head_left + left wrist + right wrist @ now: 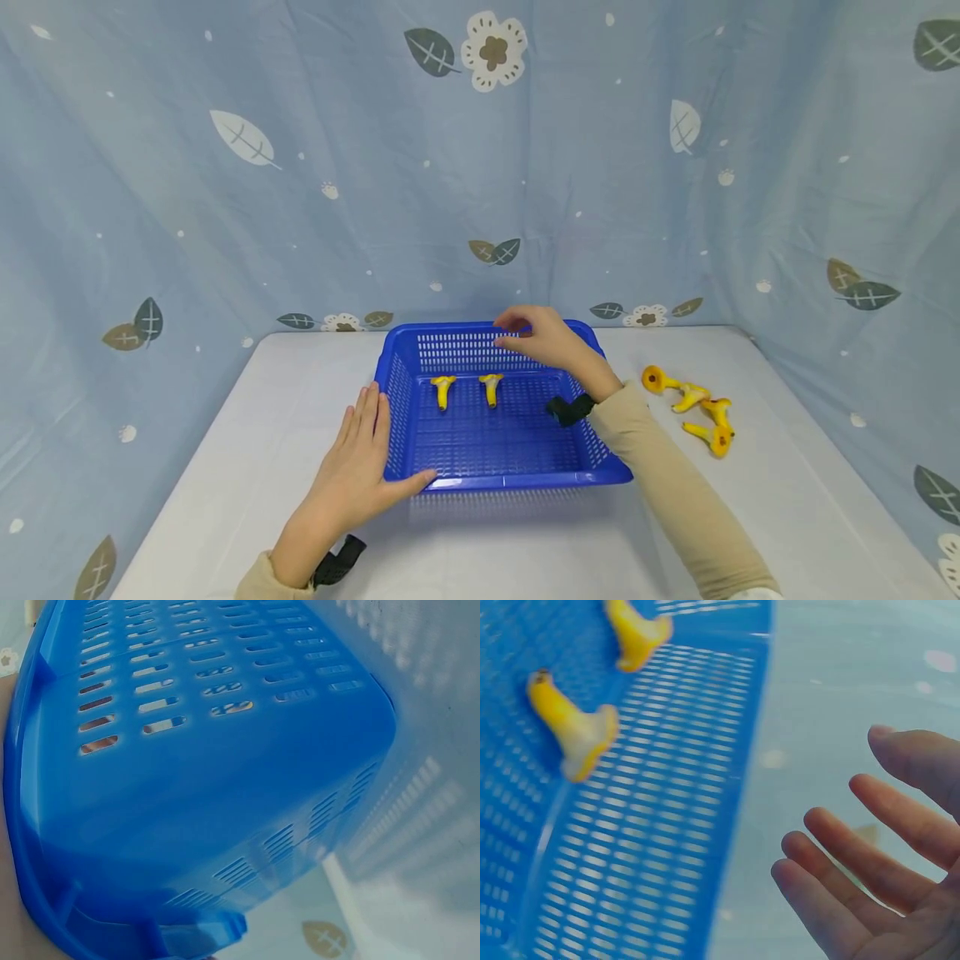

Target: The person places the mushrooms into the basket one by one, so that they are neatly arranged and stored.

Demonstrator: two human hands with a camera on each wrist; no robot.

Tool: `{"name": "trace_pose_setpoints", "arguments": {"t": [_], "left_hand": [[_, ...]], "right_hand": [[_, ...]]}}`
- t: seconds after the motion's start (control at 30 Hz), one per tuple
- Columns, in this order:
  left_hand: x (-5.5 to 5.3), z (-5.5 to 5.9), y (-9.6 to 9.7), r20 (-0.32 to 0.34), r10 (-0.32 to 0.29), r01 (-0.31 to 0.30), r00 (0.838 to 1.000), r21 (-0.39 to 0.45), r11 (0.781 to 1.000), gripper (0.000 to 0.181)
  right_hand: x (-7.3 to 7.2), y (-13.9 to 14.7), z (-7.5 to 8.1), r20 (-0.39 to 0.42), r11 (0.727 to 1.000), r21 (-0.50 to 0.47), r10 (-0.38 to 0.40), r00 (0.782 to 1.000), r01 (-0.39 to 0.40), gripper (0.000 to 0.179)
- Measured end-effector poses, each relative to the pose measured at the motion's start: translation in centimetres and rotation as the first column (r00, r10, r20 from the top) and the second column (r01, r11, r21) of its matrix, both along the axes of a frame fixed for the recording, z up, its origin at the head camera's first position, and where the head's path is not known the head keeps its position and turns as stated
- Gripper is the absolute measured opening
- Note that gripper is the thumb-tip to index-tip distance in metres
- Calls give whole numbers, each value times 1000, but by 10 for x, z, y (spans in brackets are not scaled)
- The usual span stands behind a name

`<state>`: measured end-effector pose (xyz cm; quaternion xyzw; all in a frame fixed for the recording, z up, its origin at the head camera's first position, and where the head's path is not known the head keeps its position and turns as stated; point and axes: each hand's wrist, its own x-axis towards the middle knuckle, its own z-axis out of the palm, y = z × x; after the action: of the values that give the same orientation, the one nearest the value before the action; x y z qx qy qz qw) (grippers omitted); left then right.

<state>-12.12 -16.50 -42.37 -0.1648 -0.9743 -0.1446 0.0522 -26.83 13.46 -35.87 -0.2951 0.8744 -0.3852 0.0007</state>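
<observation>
A blue plastic basket (pixel 517 481) with slotted walls stands on the white table. Two yellow trumpet-shaped mushrooms, a left one (pixel 442 392) and a right one (pixel 491 389), lie inside near its back wall, stems toward the front. My left hand (pixel 352 467) rests at the basket's front left corner, fingers straight along the left side and thumb over the front rim. Above the basket's back part is my right hand (pixel 543 337), its fingers loosely bent with nothing between them. In the right wrist view the right hand's spread fingers (pixel 832 855) show beside the basket wall.
Several more yellow mushrooms (pixel 690 398) lie in a loose group on the table (pixel 780 508) to the right of the basket. Behind the table hangs a blue curtain (pixel 360 183) with leaf and flower prints.
</observation>
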Motion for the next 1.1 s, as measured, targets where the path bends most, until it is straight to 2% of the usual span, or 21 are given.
{"name": "trace_pose_setpoints", "arguments": {"t": [0.27,0.4,0.5,0.73,1.0,1.1], "left_hand": [[0,-2,0,3,-4,4,1000,5,1000,126],[0,-2,0,1,2,-2,1000,2,1000,126],[0,-2,0,2,-1,1,1000,5,1000,126],[-1,-2,0,-8,0,0,1000,0,1000,126],[-1,-3,1,-13,-3,3,1000,2,1000,126],[-1,-3,1,-13,-4,4,1000,4,1000,126]], "right_hand": [[19,30,24,-44,986,-159,-63,997,55,29],[30,52,32,-57,964,-240,-130,990,113,28],[37,73,32,-81,947,-272,-201,976,172,27],[51,124,22,-125,901,-340,-329,936,271,27],[54,172,-12,-93,799,-417,-512,854,434,23],[58,179,-23,-87,778,-428,-541,837,459,22]]}}
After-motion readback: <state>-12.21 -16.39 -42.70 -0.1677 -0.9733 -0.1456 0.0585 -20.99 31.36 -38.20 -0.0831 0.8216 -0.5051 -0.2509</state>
